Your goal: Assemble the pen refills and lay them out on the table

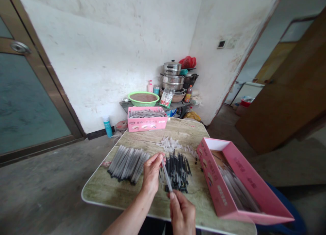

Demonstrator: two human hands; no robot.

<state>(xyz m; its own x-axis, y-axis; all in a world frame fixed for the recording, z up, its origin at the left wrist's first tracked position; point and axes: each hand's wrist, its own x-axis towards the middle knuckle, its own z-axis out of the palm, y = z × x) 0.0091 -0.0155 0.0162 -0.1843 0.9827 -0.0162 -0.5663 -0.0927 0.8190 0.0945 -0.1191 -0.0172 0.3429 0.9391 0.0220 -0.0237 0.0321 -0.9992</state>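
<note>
- Work in the head view is looking partway through: a single clear tube (166,176) is spanning the two hands, slanting over the desk (117,198).
- Left hand (152,170) is pinching the tube's upper end between thumb and fingers, while the right hand (181,207) is grasping its lower end; what the tube is holding inside, I cannot tell.
- Pale tubes (127,164) with dark ends are lying side by side left of the left hand, and their neat row is suggesting a stage already done.
- Black rods (179,170) are lying bunched just beyond the tube, and white pieces (169,144) are lying scattered farther back; both are probably making up the share left to handle.
- Far pink box (147,124) is standing at the desk's back edge, holding many greyish sticks (146,113).
- Near pink box (212,179) is resting at the right, holding more long pale pieces (235,185); whether these are finished or untouched is staying unclear.
</note>
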